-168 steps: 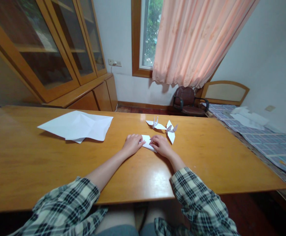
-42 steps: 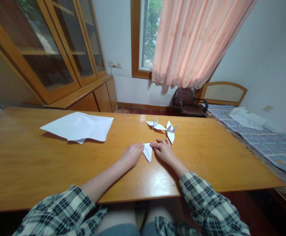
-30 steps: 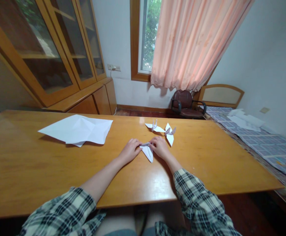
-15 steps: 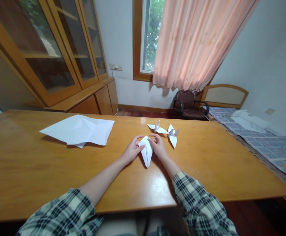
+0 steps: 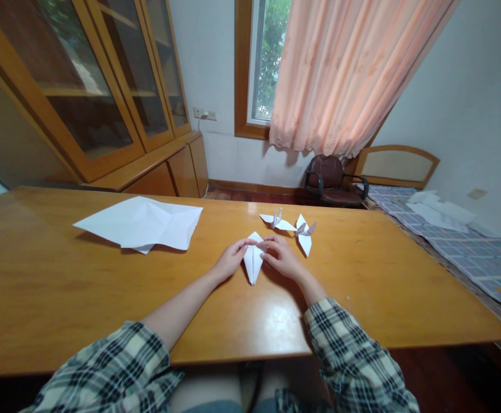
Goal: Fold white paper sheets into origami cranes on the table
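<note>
A small white folded paper (image 5: 252,261), kite-shaped with its point toward me, lies on the wooden table (image 5: 61,287). My left hand (image 5: 229,261) pinches its upper left edge, fingers closed on it. From the other side, my right hand (image 5: 282,259) grips the upper right edge. Both forearms rest on the table in plaid sleeves. Just beyond my right hand stand two finished white paper cranes (image 5: 292,227).
A large creased white sheet (image 5: 142,223) lies on the table to the left. Glass-door wooden cabinets (image 5: 82,97) stand behind at left. A brown office chair (image 5: 331,180) and a bed with a checked cover (image 5: 461,241) are beyond the table's right end.
The folded paper has been turned and flattened from a wide flat piece to a narrow kite shape. Both hands have drawn closer together on its top.
</note>
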`<state>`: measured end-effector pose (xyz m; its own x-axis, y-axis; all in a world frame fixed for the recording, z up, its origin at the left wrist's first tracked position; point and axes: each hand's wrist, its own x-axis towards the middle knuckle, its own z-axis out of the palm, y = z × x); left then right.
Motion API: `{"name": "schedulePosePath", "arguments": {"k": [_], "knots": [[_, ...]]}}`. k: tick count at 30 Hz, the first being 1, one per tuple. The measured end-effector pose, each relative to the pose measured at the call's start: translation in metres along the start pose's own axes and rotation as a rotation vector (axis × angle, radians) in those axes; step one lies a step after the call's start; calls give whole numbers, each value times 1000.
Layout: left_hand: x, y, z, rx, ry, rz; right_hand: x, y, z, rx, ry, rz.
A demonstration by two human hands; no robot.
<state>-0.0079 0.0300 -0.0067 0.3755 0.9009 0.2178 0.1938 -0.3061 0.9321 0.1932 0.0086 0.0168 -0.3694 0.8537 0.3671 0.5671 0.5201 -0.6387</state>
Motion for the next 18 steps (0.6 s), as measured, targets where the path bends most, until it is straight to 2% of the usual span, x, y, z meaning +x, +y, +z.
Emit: {"name": "schedulePosePath", "arguments": {"k": [4, 12, 18], "knots": [[-2, 0, -4, 98, -97, 35, -4, 5, -4, 13, -66, 9], [-3, 2, -25, 516, -235, 208, -9, 13, -12, -80, -90, -7], [-7, 14, -39, 664, -186, 317, -12, 15, -15, -147, -98, -51]]}}
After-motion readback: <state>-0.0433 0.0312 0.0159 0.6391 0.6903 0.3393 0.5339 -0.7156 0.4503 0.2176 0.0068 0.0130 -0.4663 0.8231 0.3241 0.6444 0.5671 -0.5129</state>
